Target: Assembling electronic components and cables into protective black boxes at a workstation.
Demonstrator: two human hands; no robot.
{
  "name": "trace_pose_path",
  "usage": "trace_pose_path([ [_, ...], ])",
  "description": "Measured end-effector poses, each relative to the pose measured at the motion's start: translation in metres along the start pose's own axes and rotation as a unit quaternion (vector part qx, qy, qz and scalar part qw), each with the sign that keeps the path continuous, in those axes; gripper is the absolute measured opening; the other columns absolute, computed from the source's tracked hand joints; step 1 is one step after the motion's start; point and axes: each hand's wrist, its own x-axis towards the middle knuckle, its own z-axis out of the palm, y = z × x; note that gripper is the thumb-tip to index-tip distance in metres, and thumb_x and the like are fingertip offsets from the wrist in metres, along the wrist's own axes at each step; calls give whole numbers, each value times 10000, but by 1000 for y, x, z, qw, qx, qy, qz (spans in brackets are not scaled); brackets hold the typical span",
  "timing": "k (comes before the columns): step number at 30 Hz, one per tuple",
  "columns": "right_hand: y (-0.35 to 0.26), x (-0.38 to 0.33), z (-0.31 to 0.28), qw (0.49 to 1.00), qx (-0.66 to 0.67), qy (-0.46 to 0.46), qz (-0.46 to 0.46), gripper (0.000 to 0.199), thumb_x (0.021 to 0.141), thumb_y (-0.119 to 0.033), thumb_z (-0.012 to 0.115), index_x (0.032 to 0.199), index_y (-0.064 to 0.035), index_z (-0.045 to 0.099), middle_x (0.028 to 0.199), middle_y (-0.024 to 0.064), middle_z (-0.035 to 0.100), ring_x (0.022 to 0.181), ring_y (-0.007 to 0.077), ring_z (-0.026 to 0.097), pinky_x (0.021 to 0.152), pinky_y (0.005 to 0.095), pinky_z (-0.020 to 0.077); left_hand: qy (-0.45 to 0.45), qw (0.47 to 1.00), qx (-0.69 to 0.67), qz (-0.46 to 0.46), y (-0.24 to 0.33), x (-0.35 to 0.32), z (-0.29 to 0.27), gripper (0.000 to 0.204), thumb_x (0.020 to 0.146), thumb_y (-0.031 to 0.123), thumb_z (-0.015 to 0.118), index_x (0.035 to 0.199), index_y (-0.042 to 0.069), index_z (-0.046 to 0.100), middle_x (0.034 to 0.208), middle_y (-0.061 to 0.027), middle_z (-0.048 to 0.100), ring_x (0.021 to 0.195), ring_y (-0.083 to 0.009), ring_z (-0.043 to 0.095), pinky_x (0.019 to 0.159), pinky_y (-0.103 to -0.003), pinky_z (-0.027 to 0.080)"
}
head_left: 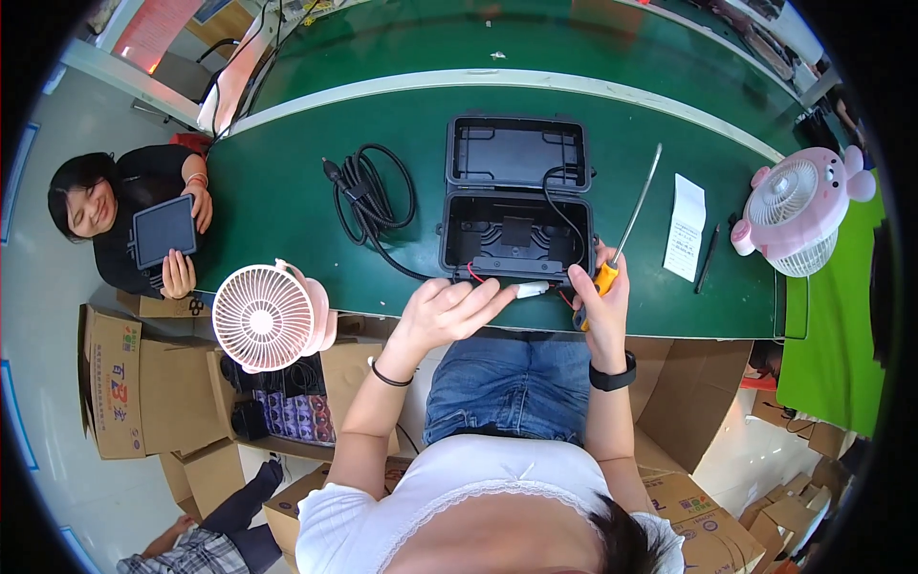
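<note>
A black plastic case lies on the green table in front of me, its lid swung back. Red and dark wires run along its near edge. At that edge the fingertips of my left hand are closed on a small white wire connector. My right hand grips a screwdriver by its yellow and dark handle, the long shaft slanting up and away. The right thumb is close to the connector's wires; whether it pinches one, I cannot tell. From the case's left side runs a coiled black cable.
A pink fan stands at the table's near left edge, another pink fan at the right. Paper and a pen lie right of the case. A person holds a dark tablet-like panel at left. Cardboard boxes flank my legs.
</note>
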Motion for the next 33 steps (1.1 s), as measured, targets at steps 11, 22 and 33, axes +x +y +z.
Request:
trace_pose_path([
  [11, -23, 12, -16, 995, -59, -71, 50, 361, 823, -152, 771, 968, -128, 441, 854, -35, 449, 638, 11, 473, 481, 153, 412, 120, 896, -196, -379, -21, 35, -16, 227, 805, 45, 739, 1014, 60, 651, 937, -112, 601, 796, -292, 622, 673, -371, 521],
  [22, -7, 1, -15, 998, -19, -46, 44, 381, 802, -106, 783, 971, -142, 443, 838, -44, 462, 563, 12, 474, 465, 147, 416, -169, 912, -221, -301, -22, 84, 7, 245, 775, 22, 681, 1001, 17, 586, 987, -157, 564, 888, -356, 635, 742, -428, 542],
  [33, -2, 2, -19, 998, 6, -54, 36, 374, 810, -82, 764, 983, -139, 438, 858, -48, 466, 615, 9, 492, 479, 143, 422, -187, 919, -292, -186, -14, 67, -3, 516, 841, 503, 656, 877, -10, 617, 843, -171, 620, 756, -326, 653, 653, -399, 542],
])
